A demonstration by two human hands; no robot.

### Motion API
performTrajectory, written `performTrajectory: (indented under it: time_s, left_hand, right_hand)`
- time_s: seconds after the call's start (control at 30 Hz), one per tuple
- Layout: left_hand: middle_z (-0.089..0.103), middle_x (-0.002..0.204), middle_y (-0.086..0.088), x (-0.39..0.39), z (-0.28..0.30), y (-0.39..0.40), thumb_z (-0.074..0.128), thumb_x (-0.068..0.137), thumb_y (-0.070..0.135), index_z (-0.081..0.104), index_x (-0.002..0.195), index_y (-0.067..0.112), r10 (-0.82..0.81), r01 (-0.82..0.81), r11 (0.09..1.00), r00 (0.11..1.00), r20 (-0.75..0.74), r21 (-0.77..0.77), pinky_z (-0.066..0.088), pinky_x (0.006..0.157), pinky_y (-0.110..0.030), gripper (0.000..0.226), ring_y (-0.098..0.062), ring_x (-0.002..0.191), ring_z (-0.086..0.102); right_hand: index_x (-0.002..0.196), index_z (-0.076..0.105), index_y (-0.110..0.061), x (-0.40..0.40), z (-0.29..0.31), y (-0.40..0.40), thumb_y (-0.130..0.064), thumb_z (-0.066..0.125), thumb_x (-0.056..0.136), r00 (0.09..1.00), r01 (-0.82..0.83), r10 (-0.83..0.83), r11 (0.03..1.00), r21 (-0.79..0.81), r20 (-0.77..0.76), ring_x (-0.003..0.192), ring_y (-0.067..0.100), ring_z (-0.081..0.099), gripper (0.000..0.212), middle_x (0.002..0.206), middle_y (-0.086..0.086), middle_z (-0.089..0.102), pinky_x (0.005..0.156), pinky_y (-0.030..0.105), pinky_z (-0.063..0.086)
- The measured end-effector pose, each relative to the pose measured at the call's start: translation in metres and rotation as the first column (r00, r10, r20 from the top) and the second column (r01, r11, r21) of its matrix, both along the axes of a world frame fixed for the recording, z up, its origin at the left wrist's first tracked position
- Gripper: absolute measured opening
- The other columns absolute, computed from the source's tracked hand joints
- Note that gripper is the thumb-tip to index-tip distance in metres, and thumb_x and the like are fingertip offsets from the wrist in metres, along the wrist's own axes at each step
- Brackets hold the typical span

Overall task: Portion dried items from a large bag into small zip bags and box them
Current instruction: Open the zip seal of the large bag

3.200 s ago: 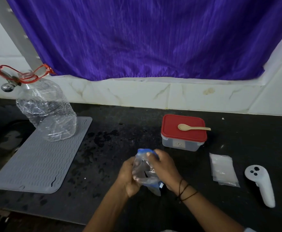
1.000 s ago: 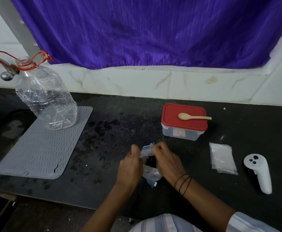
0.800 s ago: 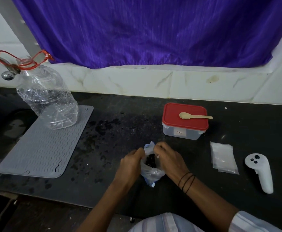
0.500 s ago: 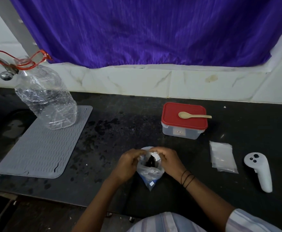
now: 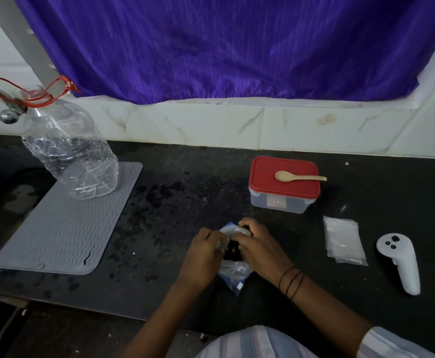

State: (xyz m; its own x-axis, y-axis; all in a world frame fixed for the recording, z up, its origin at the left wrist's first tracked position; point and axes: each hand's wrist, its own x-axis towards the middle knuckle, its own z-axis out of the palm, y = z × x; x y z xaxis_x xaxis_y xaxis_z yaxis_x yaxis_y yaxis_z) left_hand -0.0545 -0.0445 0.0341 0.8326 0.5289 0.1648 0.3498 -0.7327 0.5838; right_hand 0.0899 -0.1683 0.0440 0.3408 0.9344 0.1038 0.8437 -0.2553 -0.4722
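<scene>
From the head view, a black counter is being seen under a purple curtain and a white tiled wall. At the near middle, a clear bag with dark contents is being gripped at its mouth by the left hand and the right hand, fingers curled round the plastic. Behind it, a red-lidded box is being topped by a wooden spoon. Small zip bags are lying beside a white controller. A crumpled bottle is standing on a grey mat.

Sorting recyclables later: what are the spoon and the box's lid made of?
Spoon: likely wood or bamboo, matte pale tan, though tan plastic is possible. Red lid: probably plastic, smooth with a slight sheen and moulded rounded corners.
</scene>
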Motion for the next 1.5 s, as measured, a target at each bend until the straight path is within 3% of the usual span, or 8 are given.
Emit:
performTrajectory:
  time_s: [0.2,0.43,0.53,0.7,0.8,0.97,1.17,1.5]
  left_hand:
    - [0.059,0.116,0.000,-0.004,0.002,0.018,0.061,0.080,-0.004,0.064,0.127,0.022,-0.092,0.069,0.979,0.989,-0.113,-0.194,0.045,0.086,-0.021,0.054,-0.012,0.105,0.056]
    - [0.045,0.124,0.006,-0.006,0.012,0.031,0.068,0.083,0.009,0.046,0.144,0.029,-0.225,0.145,0.958,0.914,-0.336,-0.247,0.042,0.100,-0.025,0.068,-0.014,0.118,0.048]
    - [0.044,0.132,0.003,-0.001,0.016,0.027,0.068,0.085,0.014,0.043,0.146,0.030,-0.228,0.142,0.964,0.877,-0.423,-0.225,0.043,0.103,-0.030,0.068,-0.015,0.123,0.045]
    - [0.046,0.128,-0.002,-0.002,0.023,0.012,0.057,0.093,0.011,0.058,0.131,0.027,-0.165,0.154,0.986,0.936,-0.311,-0.059,0.053,0.089,-0.032,0.042,-0.021,0.112,0.055]
    - [0.046,0.126,-0.004,-0.001,0.025,-0.007,0.053,0.097,0.023,0.059,0.127,0.026,-0.073,0.089,0.995,0.940,-0.332,0.034,0.051,0.086,-0.034,0.031,-0.024,0.113,0.052]
    - [0.042,0.133,-0.005,-0.003,0.028,-0.023,0.060,0.091,0.037,0.037,0.146,0.031,-0.050,0.026,0.998,0.891,-0.451,-0.059,0.047,0.093,-0.034,0.059,-0.027,0.119,0.053]
    - [0.041,0.130,-0.002,-0.008,0.037,-0.004,0.068,0.081,0.037,0.031,0.148,0.032,-0.131,0.079,0.990,0.836,-0.533,-0.120,0.048,0.098,-0.041,0.077,-0.027,0.117,0.054]
    - [0.036,0.146,-0.004,-0.009,0.033,0.004,0.057,0.074,0.050,0.048,0.140,0.034,-0.145,0.120,0.989,0.912,-0.384,-0.089,0.037,0.107,-0.036,0.069,-0.029,0.133,0.039]
  right_hand:
    - [0.126,0.059,-0.014,0.004,-0.002,-0.006,-0.007,0.050,0.093,0.995,0.002,-0.012,0.996,-0.093,-0.098,0.106,0.019,0.053,0.035,0.121,0.004,0.049,0.089,0.030,0.047]
    - [0.144,0.040,-0.024,0.010,0.008,-0.004,-0.041,0.069,0.085,0.988,-0.049,-0.002,0.945,-0.323,-0.154,0.114,0.019,0.048,0.069,0.122,0.001,0.044,0.096,0.036,0.047]
    - [0.142,0.042,-0.025,0.009,0.011,-0.004,-0.042,0.067,0.086,0.991,-0.113,0.078,0.923,-0.368,-0.109,0.114,0.022,0.046,0.064,0.123,0.002,0.041,0.095,0.039,0.047]
    - [0.135,0.053,-0.034,-0.001,0.017,-0.009,-0.022,0.053,0.097,0.997,-0.077,0.071,0.976,-0.202,-0.034,0.118,0.018,0.047,0.040,0.144,-0.001,0.032,0.093,0.031,0.049]
    - [0.121,0.061,-0.033,-0.011,0.017,-0.006,-0.034,0.051,0.097,0.999,0.017,-0.027,0.972,-0.233,-0.039,0.109,0.016,0.048,0.027,0.136,-0.002,0.038,0.085,0.033,0.051]
    - [0.125,0.050,-0.026,-0.014,0.015,-0.002,-0.053,0.062,0.084,0.993,0.058,-0.097,0.910,-0.410,-0.073,0.106,0.022,0.049,0.051,0.121,0.001,0.042,0.082,0.038,0.050]
    - [0.133,0.041,-0.026,-0.008,0.013,-0.002,-0.049,0.067,0.078,0.985,0.008,-0.093,0.862,-0.506,-0.143,0.117,0.025,0.045,0.065,0.125,0.004,0.041,0.091,0.041,0.047]
    - [0.139,0.049,-0.030,0.002,0.011,-0.015,-0.039,0.058,0.093,0.952,-0.019,-0.043,0.979,-0.201,-0.302,0.136,0.015,0.034,0.047,0.150,-0.005,0.029,0.111,0.035,0.037]
